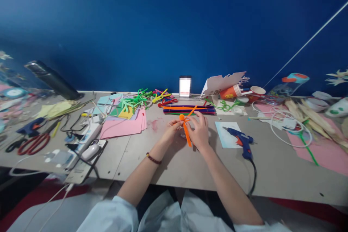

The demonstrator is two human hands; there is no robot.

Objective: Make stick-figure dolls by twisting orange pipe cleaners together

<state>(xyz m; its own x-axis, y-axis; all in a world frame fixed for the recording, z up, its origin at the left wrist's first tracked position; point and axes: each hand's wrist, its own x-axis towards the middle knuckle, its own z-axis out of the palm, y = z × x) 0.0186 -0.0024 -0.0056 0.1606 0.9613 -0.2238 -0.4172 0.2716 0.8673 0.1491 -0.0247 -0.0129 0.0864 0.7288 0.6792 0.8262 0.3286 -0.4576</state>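
Observation:
An orange pipe-cleaner figure (186,132) with a round coiled head, thin arms and long strands hanging down is held between my hands over the middle of the table. My left hand (172,130) pinches it just below the head, on its left side. From the right, my right hand (199,130) grips its strands, fingers bent around them. One orange strand sticks up past the right fingers. Straight behind my hands lies a bundle of pipe cleaners (190,109) in purple, orange and other colours. My fingertips partly hide the figure's middle.
A blue hot glue gun (240,139) rests on a light blue card to the right, its cord running off the front edge. Pink paper sheets (122,127) and green pipe cleaners (133,100) lie left. A phone (185,87) stands against the wall; red-handled scissors (34,144) lie far left.

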